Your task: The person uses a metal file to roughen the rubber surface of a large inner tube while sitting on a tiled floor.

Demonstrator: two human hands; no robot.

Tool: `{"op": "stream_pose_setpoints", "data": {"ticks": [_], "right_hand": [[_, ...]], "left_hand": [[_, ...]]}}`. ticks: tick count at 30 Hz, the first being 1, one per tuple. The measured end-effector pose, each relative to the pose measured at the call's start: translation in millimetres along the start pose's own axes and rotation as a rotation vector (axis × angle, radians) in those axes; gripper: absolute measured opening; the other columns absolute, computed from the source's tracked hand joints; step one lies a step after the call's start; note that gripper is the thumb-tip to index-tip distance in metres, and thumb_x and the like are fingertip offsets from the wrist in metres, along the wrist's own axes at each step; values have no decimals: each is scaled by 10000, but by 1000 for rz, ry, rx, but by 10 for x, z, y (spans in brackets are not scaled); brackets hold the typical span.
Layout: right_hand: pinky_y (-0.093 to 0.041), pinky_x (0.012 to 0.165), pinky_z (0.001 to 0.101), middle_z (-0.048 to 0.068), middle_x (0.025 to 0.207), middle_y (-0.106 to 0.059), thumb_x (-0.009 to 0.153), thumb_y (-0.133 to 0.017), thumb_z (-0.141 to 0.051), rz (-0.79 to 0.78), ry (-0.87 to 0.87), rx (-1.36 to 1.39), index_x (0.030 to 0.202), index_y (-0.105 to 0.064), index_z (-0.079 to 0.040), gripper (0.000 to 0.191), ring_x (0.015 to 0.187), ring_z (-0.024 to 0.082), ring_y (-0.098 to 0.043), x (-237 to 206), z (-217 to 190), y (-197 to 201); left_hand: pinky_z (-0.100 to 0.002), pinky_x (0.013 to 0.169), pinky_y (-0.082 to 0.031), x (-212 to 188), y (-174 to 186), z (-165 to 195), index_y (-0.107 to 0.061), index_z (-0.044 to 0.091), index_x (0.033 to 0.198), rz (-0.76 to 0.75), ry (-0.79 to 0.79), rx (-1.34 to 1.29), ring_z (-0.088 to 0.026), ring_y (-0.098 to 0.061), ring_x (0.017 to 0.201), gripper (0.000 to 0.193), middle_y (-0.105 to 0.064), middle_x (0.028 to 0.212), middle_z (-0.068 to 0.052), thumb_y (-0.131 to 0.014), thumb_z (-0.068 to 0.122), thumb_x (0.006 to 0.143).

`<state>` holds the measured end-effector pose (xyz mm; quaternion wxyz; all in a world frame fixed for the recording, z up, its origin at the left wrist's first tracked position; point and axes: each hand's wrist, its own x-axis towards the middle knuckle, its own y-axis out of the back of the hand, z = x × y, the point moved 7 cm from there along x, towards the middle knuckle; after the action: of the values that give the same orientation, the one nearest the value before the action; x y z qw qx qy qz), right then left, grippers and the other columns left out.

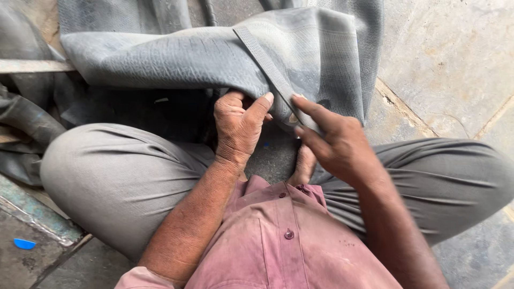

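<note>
Left hand (pixel 238 126) is curled tight around the lower edge of the big grey rubber inner tube (pixel 214 53), thumb up and pressing against the fold. Right hand (pixel 334 142) sits just beside it, half open, index and middle fingers stretched flat onto the tube's raised seam strip (pixel 267 67). The tube is draped across the stone floor (pixel 444 53), right above the crossed grey-trousered knees (pixel 118 176).

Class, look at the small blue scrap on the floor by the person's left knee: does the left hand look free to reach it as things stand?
Probably not at once: the left hand grips the grey rubber tube, and the bent left leg lies between it and the blue scrap.
</note>
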<state>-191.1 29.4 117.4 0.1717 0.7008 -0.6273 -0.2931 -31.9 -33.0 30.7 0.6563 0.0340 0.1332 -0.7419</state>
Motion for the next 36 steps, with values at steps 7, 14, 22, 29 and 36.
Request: {"op": "stream_pose_setpoints", "data": {"ticks": [7, 14, 22, 29, 36], "right_hand": [[-560, 613, 386, 127, 800, -734, 854, -702, -202, -175, -486, 4, 1428, -611, -239, 582, 668, 231, -705, -702, 353, 95], [-502, 705, 319, 114, 898, -718, 989, -692, -214, -14, -156, -4, 1497, -570, -168, 524, 796, 133, -634, -12, 137, -81], [-501, 593, 325, 62, 679, -712, 887, -711, -232, -112, -401, -15, 1443, -585, -197, 571, 607, 147, -628, -646, 367, 9], [-470, 622, 346, 111, 780, -611, 947, -719, -183, -17, -291, 78, 1483, -596, -145, 551, 702, 159, -550, -81, 298, -95], [-541, 670, 309, 74, 833, -760, 894, -697, -206, -93, -340, 66, 1444, -589, -151, 563, 745, 131, -677, -602, 381, 3]], "left_hand": [[-260, 567, -597, -54, -2, -132, -692, -34, 727, -27, 44, 123, -112, -680, 590, 200, -733, 697, -95, -732, 54, 902], [-272, 589, -620, -10, -19, -127, -709, -28, 839, 9, 53, -125, -104, -679, 630, 112, -733, 794, -88, -765, 58, 881], [-242, 591, -579, -69, -31, -179, -740, -36, 842, 5, 94, -20, -101, -676, 635, 100, -749, 771, -100, -743, 53, 888], [-243, 568, -590, -19, -35, -202, -706, -18, 805, 6, 93, -202, -97, -669, 615, 72, -731, 777, -79, -728, 36, 847], [-279, 510, -589, -34, -4, -376, -532, -15, 600, 18, 153, -142, -115, -609, 538, 366, -637, 643, -95, -785, 63, 852]]}}
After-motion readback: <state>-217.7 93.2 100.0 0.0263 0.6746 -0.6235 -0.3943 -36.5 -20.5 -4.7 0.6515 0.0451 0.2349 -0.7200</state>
